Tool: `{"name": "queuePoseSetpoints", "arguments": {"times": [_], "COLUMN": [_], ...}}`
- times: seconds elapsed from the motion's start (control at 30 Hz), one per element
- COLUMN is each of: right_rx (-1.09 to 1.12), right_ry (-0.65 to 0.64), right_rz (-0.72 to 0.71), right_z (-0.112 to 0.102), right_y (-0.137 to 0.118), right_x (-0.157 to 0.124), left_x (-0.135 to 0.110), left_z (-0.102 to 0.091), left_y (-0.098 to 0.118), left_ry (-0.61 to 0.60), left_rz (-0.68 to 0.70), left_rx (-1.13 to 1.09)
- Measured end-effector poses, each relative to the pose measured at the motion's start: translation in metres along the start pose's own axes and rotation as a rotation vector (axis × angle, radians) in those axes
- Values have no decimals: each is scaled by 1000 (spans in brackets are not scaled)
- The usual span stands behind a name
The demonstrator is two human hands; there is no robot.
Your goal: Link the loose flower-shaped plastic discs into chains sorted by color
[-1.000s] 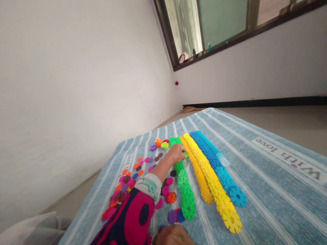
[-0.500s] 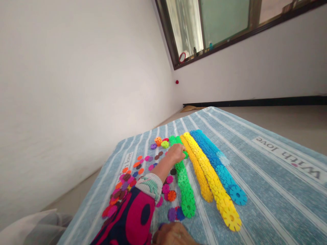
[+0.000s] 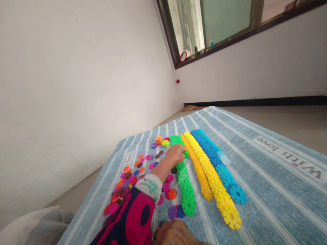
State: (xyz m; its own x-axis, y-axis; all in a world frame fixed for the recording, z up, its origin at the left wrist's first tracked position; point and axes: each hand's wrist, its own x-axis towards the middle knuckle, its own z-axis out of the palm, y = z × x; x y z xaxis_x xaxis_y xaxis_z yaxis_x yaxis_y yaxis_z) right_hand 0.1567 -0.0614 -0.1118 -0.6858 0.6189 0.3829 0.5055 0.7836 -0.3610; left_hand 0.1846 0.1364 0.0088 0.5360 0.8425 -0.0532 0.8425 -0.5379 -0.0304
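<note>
My left hand, in a sleeve with a white patterned cuff, reaches across the table. Its fingers are closed at a row of green notched plastic discs, with a green disc showing by the fingertips. Part of that row is hidden under the hand. At the bottom edge is the back of my right hand, its fingers mostly out of sight, near purple and blue discs. To the right of the green row lie an orange-yellow row, a yellow row and a blue row.
Loose discs in mixed colours are scattered left of the green row. Several orange, red, purple and lime discs sit at the far side. A striped blue cloth covers the table; a white wall stands at the left.
The view has shifted very slightly. My left hand stays at the green row, and my right hand remains at the bottom edge, a little farther into view.
</note>
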Motion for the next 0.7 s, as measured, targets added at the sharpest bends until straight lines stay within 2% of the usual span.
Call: {"name": "queuePoseSetpoints", "arguments": {"times": [0.17,0.33,0.43,0.53,0.7], "right_rx": [-90,-148,-178,-220,-250], "right_ry": [-76,-80,-55,-13,10], "right_rz": [-31,-110,-103,-77,-103], "right_z": [-7,-23,-23,-22,-27], "right_y": [-7,-5,-4,-6,-8], "right_x": [15,8,4,2,-1], "left_x": [-6,-30,-56,-90,-154], "left_z": [-4,-17,-15,-5,7], "left_y": [0,-3,-14,-29,-43], "left_ry": [45,113,165,200,258], "left_rz": [5,-5,0,-35,-171], "left_rx": [-13,-44,-91,-149,-283]}}
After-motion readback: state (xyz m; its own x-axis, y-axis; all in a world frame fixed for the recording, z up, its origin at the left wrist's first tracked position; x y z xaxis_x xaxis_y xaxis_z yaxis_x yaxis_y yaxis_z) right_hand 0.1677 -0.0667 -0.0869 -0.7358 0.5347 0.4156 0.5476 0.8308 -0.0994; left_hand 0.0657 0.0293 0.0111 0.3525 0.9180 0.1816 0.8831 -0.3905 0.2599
